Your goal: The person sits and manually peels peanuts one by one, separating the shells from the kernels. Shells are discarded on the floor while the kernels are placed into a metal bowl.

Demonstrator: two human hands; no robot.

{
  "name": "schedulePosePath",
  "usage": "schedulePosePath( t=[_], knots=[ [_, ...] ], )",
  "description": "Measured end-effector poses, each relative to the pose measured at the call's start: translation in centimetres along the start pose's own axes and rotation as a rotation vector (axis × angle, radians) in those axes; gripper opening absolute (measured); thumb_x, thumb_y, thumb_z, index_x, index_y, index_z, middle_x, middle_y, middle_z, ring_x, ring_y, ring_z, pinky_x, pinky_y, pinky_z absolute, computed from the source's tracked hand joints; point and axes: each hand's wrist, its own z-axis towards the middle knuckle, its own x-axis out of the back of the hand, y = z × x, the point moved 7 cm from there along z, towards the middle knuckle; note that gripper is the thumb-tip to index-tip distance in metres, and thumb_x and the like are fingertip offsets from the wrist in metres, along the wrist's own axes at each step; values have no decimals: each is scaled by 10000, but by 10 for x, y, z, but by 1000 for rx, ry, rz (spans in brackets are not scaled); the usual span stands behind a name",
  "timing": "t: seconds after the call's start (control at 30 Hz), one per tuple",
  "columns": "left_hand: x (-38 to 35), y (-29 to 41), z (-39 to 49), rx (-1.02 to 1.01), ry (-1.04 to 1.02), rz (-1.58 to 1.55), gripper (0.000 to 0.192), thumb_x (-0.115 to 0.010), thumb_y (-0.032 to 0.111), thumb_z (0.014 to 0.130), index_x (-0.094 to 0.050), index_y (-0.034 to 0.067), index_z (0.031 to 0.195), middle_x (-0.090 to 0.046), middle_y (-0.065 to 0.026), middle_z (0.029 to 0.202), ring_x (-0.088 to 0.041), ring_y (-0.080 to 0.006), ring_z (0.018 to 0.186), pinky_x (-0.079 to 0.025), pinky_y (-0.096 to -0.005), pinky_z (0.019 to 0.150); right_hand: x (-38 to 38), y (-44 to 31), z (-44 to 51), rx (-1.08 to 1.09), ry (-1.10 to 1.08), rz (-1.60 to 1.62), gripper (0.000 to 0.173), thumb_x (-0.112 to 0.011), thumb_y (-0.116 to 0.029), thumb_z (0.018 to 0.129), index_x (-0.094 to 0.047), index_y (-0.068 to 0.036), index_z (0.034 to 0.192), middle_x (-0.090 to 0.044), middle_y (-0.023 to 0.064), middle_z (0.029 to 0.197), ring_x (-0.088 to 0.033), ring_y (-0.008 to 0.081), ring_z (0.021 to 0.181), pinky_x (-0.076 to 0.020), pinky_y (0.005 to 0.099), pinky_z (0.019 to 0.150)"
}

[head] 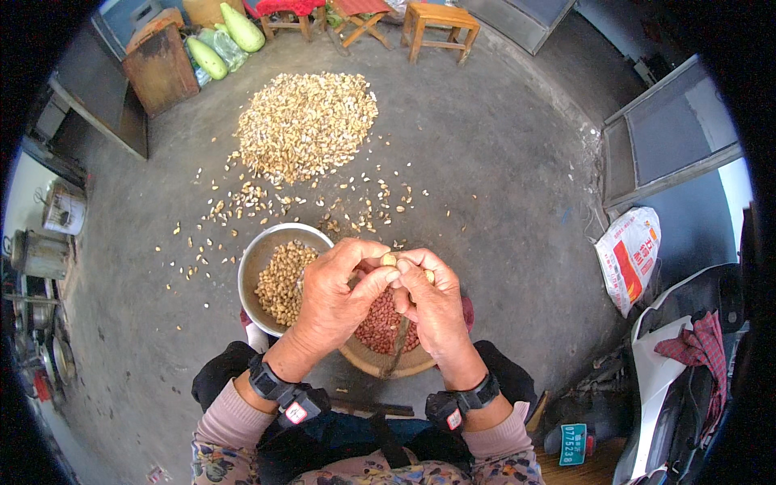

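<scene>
Between the fingertips of both hands is a pale peanut pod (388,259). My left hand (330,294) pinches it with thumb and forefinger, and the thumb of my right hand (438,300) meets it from the other side. A second peanut pod (430,276) shows within the curled fingers of my right hand. Beneath the hands, a woven basket (357,359) with a strap-like handle (397,350) holds red-skinned peanut kernels (377,330). To the left stands a metal bowl (248,273) of unshelled peanuts (282,285), partly covered by my left hand.
A heap of peanut shells (306,124) lies ahead on the concrete floor (473,151), with loose shells scattered nearer. Wooden stools (441,18) and pale green gourds (206,57) are at the back. On the right are a printed sack (629,257) and a white scooter (658,370).
</scene>
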Motion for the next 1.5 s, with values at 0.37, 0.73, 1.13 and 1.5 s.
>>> schedulePosePath(
  t=[0.37,0.73,1.13,1.5],
  knots=[
    [-3,-13,-1,137,-133,-69,148,-673,37,940,-662,-6,1081,-697,-32,966,-647,-79,883,-540,-256,781,-2,-9,-1,102,2,-251,137,-582,-126,1020,-632,-17,1086,-592,-56,802,-484,-4,645,-399,176,545],
    [-6,-19,-3,197,-205,-300,114,-689,20,928,-686,-3,1039,-700,-26,925,-642,-65,813,-543,-235,738,-9,-25,-7,355,-22,-570,75,-608,-59,970,-612,13,990,-682,56,848,-647,107,770,-527,268,704],
    [-6,-23,-10,160,-118,-128,75,-667,-37,878,-661,22,924,-632,61,826,-541,0,751,-438,-180,644,-9,-24,-10,411,32,-681,56,-630,-26,906,-601,10,937,-628,91,818,-600,166,726,-493,313,680],
    [-3,-17,0,150,-73,-51,73,-651,-31,883,-683,18,926,-635,60,781,-558,-11,722,-462,-204,620,-11,-28,-8,468,70,-719,118,-628,-39,909,-583,15,1004,-641,149,839,-646,267,742,-506,369,686]
  ],
)
